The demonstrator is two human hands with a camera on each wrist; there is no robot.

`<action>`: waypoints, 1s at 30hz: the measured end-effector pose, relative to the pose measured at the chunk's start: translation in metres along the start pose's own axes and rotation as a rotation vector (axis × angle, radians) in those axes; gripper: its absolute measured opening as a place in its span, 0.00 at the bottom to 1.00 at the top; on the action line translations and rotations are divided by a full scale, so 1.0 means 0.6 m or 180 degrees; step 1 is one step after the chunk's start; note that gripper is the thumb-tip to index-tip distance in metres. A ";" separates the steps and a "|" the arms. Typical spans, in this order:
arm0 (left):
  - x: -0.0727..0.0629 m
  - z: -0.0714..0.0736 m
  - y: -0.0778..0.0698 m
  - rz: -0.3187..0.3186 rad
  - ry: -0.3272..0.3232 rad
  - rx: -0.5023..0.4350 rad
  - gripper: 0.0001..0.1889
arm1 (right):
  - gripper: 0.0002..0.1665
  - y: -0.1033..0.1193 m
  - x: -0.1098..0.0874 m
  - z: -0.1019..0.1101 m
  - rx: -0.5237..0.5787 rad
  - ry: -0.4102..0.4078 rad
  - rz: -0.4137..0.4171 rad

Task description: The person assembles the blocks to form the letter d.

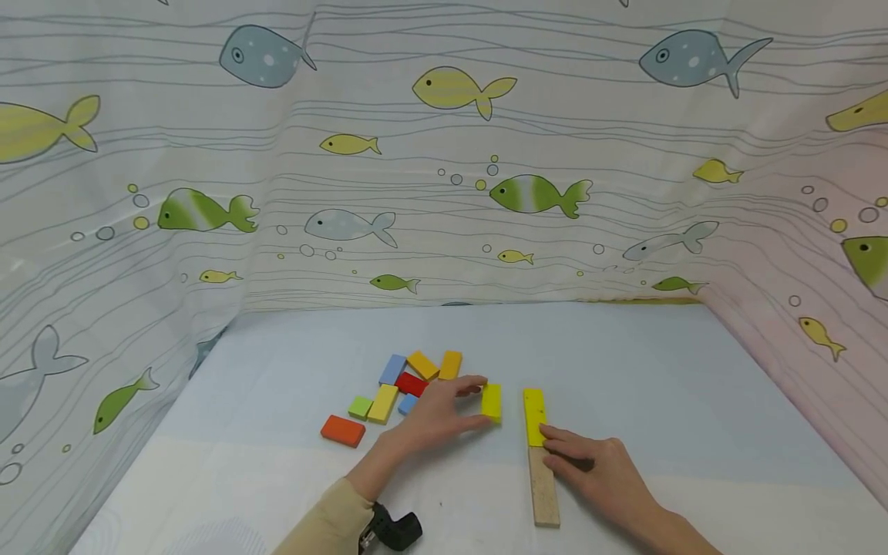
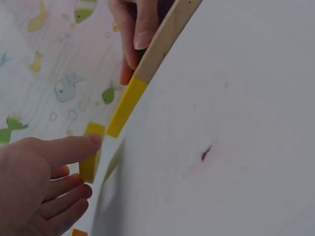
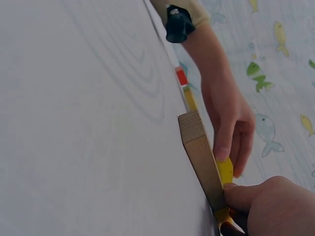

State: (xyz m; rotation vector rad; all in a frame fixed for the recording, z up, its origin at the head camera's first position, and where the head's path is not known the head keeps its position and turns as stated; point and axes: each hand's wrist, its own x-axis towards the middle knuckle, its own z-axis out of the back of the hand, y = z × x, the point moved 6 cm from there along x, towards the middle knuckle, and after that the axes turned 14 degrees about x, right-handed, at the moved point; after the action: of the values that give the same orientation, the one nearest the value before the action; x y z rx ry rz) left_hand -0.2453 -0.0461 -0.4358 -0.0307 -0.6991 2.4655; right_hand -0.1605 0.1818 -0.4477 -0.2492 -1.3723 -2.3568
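Note:
My left hand pinches a small yellow block between thumb and forefinger on the pale blue tabletop. Just right of it, a long yellow block and a plain wooden block lie end to end. My right hand rests its fingertips against their right side, where the two meet. The left wrist view shows the small yellow block in my left hand, short of the long yellow block. The right wrist view shows the wooden block edge-on by my right hand.
Left of my left hand lies a loose cluster of coloured blocks: blue, two orange-yellow, red, green, yellow and an orange-red one nearest me. Fish-print curtains wall the table at back and sides.

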 end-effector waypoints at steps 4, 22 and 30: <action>0.013 -0.007 -0.006 0.0060 0.0015 -0.0076 0.31 | 0.16 0.000 -0.001 -0.001 -0.0002 0.0062 -0.0039; 0.074 -0.045 -0.009 0.0147 -0.0122 -0.0391 0.32 | 0.15 0.005 0.000 0.002 0.0034 -0.0006 0.0228; 0.095 -0.059 -0.009 0.0147 -0.0179 -0.0296 0.32 | 0.15 0.006 -0.002 0.001 0.0071 -0.0045 0.0349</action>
State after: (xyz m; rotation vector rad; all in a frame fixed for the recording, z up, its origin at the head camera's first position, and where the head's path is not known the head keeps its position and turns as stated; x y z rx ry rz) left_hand -0.2842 0.0048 -0.4565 -0.0130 -0.8458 2.4846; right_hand -0.1579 0.1812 -0.4452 -0.3270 -1.3550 -2.2531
